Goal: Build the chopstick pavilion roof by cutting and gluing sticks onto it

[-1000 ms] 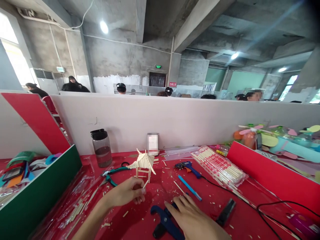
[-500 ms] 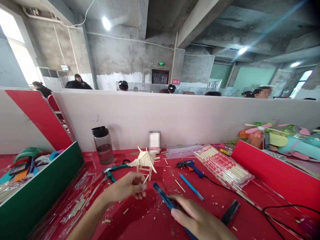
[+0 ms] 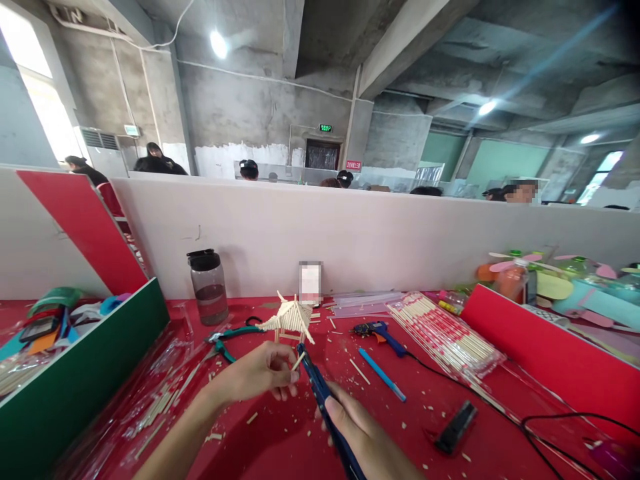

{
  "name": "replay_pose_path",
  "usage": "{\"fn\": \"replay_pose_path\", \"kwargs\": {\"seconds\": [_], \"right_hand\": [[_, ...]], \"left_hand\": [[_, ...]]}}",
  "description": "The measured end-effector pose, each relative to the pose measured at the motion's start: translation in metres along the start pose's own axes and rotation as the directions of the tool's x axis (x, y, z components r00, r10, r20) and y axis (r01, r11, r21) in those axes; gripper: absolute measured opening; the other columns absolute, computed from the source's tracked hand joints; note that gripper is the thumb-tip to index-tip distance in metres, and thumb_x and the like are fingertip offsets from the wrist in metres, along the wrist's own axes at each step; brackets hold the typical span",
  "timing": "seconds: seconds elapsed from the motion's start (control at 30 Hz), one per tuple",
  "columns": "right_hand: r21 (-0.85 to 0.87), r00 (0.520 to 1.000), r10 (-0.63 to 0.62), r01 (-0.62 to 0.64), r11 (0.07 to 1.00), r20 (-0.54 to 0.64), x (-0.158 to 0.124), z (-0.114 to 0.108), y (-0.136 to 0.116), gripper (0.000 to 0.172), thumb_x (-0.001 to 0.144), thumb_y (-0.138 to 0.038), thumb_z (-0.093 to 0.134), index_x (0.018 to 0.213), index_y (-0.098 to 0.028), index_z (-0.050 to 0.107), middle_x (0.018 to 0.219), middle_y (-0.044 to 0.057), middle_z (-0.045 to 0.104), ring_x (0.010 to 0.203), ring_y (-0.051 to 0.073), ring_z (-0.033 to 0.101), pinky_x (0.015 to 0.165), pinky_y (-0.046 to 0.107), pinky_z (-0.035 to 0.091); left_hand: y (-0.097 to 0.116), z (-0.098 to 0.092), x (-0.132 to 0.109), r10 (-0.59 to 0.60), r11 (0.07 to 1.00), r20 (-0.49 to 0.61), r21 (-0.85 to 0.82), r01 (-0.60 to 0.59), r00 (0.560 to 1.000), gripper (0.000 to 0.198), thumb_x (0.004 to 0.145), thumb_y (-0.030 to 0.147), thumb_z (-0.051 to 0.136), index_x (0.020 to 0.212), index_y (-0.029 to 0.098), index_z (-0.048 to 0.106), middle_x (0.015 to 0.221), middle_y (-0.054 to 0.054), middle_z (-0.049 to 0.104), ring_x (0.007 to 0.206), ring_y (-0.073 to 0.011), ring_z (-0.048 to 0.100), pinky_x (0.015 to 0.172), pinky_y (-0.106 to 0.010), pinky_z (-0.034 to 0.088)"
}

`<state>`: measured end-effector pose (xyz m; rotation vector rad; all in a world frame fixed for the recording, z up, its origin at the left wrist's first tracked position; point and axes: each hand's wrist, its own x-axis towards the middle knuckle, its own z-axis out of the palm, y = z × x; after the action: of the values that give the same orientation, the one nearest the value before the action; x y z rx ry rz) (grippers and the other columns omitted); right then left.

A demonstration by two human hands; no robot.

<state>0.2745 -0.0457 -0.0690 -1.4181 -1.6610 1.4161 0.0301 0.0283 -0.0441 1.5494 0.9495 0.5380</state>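
Note:
My left hand (image 3: 263,373) pinches a short wooden stick (image 3: 299,361) just above the red table (image 3: 280,440). Gripping a blue cutter (image 3: 320,393), my right hand (image 3: 360,433) holds the tool's tip up against the stick's end. Right behind them stands a small pavilion model (image 3: 291,319) built of wooden sticks, on thin legs.
Green-handled pliers (image 3: 227,340) lie left of the model, a dark water bottle (image 3: 208,287) behind them. A blue glue gun (image 3: 377,331), a blue pen (image 3: 383,375), a pack of sticks (image 3: 445,333), a black object (image 3: 455,427) and a cable (image 3: 550,427) lie to the right. A green box (image 3: 80,380) stands left. Wood scraps litter the table.
My right hand picked the blue cutter up off the table and brought its tip up to the stick in my left hand. The left hand hardly moved.

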Motion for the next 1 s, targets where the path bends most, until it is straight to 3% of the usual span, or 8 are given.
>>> {"fn": "replay_pose_path", "kwargs": {"seconds": [0.13, 0.5, 1.0], "right_hand": [[0.009, 1.000, 0.026, -0.026, 1.000, -0.017, 0.0001, 0.0041, 0.0030, 0.082, 0.092, -0.081, 0.038, 0.152, -0.025, 0.046, 0.152, 0.010, 0.053, 0.142, 0.031, 0.045, 0.113, 0.041, 0.041], [-0.014, 0.997, -0.012, 0.011, 1.000, -0.070, -0.0011, 0.0068, 0.0029, 0.084, 0.091, -0.082, 0.037, 0.152, -0.025, 0.045, 0.160, 0.006, 0.043, 0.152, 0.029, 0.029, 0.124, 0.041, 0.024], [0.043, 0.988, -0.026, 0.033, 0.999, -0.154, -0.0010, 0.0106, 0.0042, 0.084, 0.087, -0.083, 0.043, 0.146, -0.024, 0.054, 0.153, 0.007, 0.052, 0.148, 0.030, 0.036, 0.121, 0.039, 0.029]], "left_hand": [[0.0018, 0.0011, 0.0008, 0.003, 1.000, 0.002, 0.020, -0.003, 1.000, 0.036, 0.083, 0.049, 0.072, 0.098, 0.016, 0.071, 0.073, -0.004, 0.075, 0.063, -0.0172, 0.068, 0.063, -0.028, 0.055], [0.0034, 0.0053, 0.0006, 0.004, 1.000, -0.025, 0.010, -0.004, 1.000, 0.031, 0.083, 0.042, 0.071, 0.098, 0.016, 0.068, 0.071, -0.003, 0.075, 0.062, -0.0167, 0.067, 0.062, -0.028, 0.055], [0.0032, 0.0080, -0.0005, 0.005, 1.000, -0.056, 0.024, -0.003, 0.998, 0.024, 0.083, 0.034, 0.068, 0.097, 0.015, 0.067, 0.070, -0.003, 0.075, 0.061, -0.0171, 0.067, 0.062, -0.029, 0.055]]}}
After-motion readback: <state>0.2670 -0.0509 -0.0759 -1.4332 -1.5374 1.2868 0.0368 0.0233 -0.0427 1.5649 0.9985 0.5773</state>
